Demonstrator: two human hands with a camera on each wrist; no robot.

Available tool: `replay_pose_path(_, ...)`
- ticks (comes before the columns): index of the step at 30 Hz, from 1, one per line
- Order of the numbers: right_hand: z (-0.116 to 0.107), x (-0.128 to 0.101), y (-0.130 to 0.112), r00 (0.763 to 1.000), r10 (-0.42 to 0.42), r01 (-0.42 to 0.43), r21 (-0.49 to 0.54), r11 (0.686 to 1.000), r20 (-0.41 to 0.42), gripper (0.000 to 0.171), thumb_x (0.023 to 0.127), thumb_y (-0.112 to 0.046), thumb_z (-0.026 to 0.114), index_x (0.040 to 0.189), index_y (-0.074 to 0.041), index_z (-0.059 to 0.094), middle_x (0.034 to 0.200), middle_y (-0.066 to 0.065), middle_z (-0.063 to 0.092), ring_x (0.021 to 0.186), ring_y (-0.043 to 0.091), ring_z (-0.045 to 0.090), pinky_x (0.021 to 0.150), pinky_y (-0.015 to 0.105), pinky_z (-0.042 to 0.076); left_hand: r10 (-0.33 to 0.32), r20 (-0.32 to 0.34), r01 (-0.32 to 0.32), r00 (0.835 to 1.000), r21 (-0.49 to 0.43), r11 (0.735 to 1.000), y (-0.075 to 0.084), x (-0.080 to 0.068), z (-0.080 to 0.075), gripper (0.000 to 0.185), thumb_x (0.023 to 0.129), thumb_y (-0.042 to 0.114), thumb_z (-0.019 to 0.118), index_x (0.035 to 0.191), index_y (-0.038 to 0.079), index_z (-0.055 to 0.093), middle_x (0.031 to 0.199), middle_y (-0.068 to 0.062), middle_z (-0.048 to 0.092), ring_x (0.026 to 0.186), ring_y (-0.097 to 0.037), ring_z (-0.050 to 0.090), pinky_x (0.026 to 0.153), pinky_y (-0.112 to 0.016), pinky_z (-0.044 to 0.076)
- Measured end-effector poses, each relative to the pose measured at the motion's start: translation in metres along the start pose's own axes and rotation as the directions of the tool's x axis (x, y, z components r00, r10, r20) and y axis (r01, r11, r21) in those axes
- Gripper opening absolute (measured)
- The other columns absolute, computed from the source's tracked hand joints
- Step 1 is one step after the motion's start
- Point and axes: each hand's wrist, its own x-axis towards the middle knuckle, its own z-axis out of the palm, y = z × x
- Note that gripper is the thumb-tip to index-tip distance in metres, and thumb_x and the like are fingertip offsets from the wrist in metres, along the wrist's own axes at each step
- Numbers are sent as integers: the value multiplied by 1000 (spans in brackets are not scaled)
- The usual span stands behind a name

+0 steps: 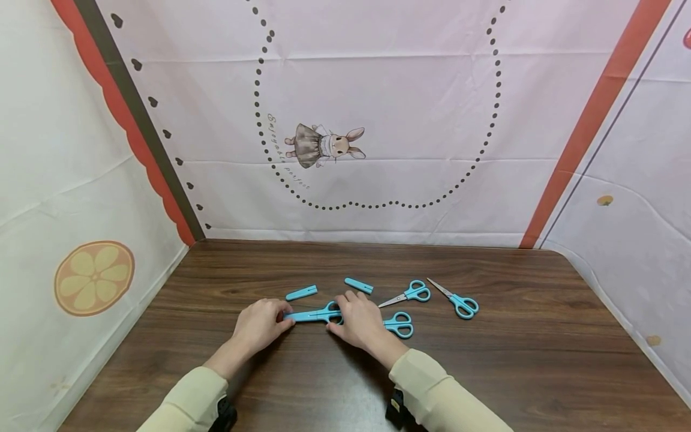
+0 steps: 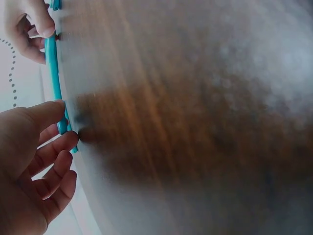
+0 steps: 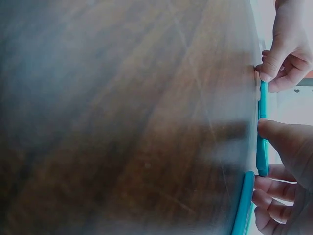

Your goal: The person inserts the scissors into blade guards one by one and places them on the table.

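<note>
A pair of light-blue scissors lies low over the table with a blue blade cover over its blades. My left hand pinches the cover's far-left end between thumb and forefinger, as the left wrist view also shows. At the other end, the thumb and fingers of my right hand grip the handle loops. Just right of that hand lies a second pair of blue-handled scissors, its blades hidden behind the hand. Two loose blue covers, one to the left and one to the right, lie beyond the hands.
Two more scissors with bare blades, one nearer and one farther right, rest on the brown wooden table. A printed white cloth hangs behind the table and along both sides.
</note>
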Motion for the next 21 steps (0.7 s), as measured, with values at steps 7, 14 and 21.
replay_pose_path(7,0,1,0,1000,4,-4,-8,1000,6,53,81,-54,61,117,-15,58,103,1,57,86,18,53,66,31,48,-10,6,10,1000,-4,1000,-1,1,1,10,76,30,74,82,24,69,59,12,45,53,-7,38,46,-26,31)
replay_pose_path(14,0,0,0,1000,-3,3,-17,1000,-3,52,82,-53,61,116,-14,59,103,2,57,88,19,54,68,31,49,-20,18,20,1000,4,1000,-1,2,1,12,76,30,75,81,23,68,60,11,45,54,-9,39,47,-26,31)
replay_pose_path(21,1,0,0,1000,-16,16,-32,999,-4,51,82,-53,61,114,-14,59,102,2,56,87,19,53,70,31,49,-25,24,25,999,18,1000,0,2,0,12,75,30,75,80,23,67,60,11,46,56,-9,39,47,-26,32)
